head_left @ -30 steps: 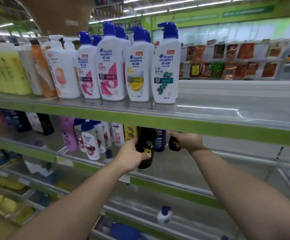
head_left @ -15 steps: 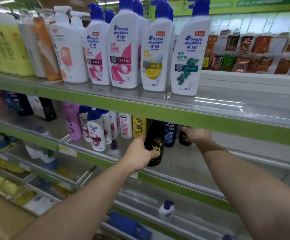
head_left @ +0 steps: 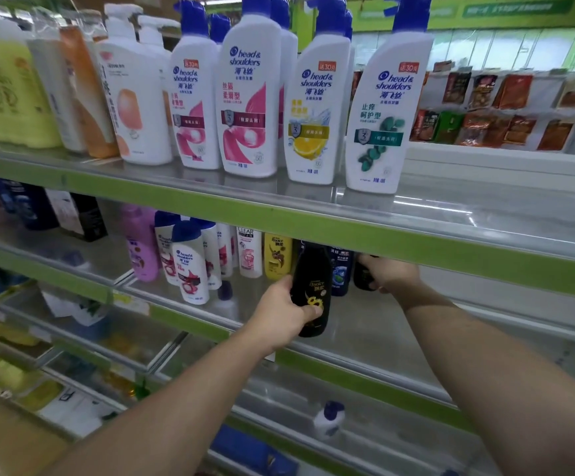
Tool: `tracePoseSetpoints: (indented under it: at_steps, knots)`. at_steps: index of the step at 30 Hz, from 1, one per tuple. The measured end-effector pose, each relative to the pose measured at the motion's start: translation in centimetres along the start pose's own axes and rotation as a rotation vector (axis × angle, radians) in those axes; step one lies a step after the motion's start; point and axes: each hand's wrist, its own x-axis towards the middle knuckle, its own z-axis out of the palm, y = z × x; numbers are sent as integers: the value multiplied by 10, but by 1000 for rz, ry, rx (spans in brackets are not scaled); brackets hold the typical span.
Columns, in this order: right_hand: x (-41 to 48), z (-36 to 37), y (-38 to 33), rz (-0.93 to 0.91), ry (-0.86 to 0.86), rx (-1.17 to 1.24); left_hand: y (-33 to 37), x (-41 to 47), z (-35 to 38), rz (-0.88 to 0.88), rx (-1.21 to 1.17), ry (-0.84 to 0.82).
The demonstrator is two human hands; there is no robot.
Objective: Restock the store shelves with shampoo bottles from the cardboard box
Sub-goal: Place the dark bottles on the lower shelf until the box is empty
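Observation:
My left hand (head_left: pixel 283 312) grips a black Rejoice shampoo bottle (head_left: pixel 312 286) with a sunflower label, standing at the front of the second shelf (head_left: pixel 399 338). Further back under the top shelf's green edge, my right hand (head_left: pixel 387 273) is closed on a second dark bottle (head_left: pixel 361 278), mostly hidden by the hand. A dark blue bottle (head_left: pixel 340 273) stands between the two. The cardboard box is not in view.
White Head & Shoulders pump bottles (head_left: pixel 380 111) line the top shelf (head_left: pixel 313 214), bare to their right. On the second shelf, left of my hands, stand a yellow bottle (head_left: pixel 277 255), a Clear bottle (head_left: pixel 250 252) and small Head & Shoulders bottles (head_left: pixel 189 266). A lone bottle (head_left: pixel 329 419) lies on a lower shelf.
The view has moved closer to the shelves and tilted. Both hands stay on their dark bottles on the second shelf, almost unmoved.

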Motion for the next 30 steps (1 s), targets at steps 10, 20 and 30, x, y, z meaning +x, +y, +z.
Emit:
tracePoseSetpoints:
  at_steps: [10, 20, 30]
  knots:
    - [-75, -17, 23, -169, 88, 355, 6, 4, 16, 11, -28, 0]
    - [-118, -28, 22, -282, -189, 272, 22, 3, 46, 141, 30, -139]
    - [-112, -30, 28, -266, -167, 376, 22, 8, 54, 182, 15, -138]
